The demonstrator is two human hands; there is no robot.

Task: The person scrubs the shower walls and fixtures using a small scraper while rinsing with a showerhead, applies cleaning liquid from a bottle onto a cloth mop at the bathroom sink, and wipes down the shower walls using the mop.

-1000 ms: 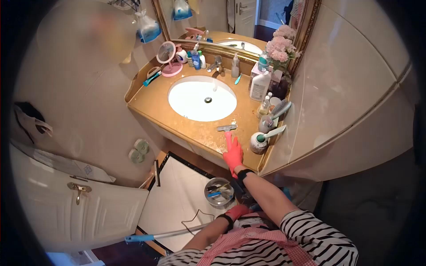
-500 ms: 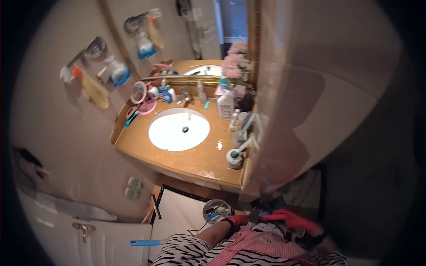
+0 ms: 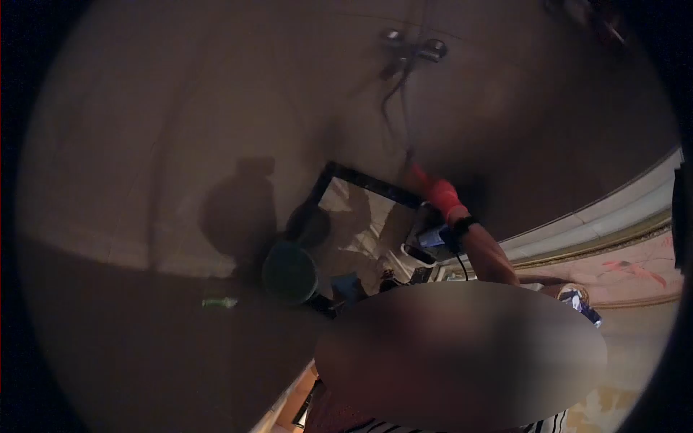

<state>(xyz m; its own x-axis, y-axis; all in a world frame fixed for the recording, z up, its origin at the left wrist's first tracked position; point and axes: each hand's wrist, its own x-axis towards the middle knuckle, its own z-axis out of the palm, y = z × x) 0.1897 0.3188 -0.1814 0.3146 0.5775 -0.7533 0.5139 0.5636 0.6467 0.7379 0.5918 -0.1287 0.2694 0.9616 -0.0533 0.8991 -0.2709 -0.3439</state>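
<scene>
My right hand (image 3: 442,196), in a red glove with a dark band at the wrist, reaches out over the dark surface right of centre. Its fingers are closed around the scraper (image 3: 417,173), whose pinkish handle points up and left; the scraper's head is dark and smeared. A thin hose (image 3: 388,115) hangs down from a metal tap (image 3: 432,50) to near the scraper's tip. Just below the hand is a blue object (image 3: 433,236) in a dark holder. My left hand does not show; a large blurred oval covers the lower middle of the view.
A round greenish bucket (image 3: 289,273) stands left of a black-edged pale floor area (image 3: 354,216). A small green-and-white item (image 3: 219,302) lies further left. The gilt mirror frame (image 3: 613,247) and a container of mixed items (image 3: 575,297) are at the right.
The view has swung from the sink to a darker area with a tap and hose. My right hand has moved from near my waist to reach outward. My left hand has dropped out of sight.
</scene>
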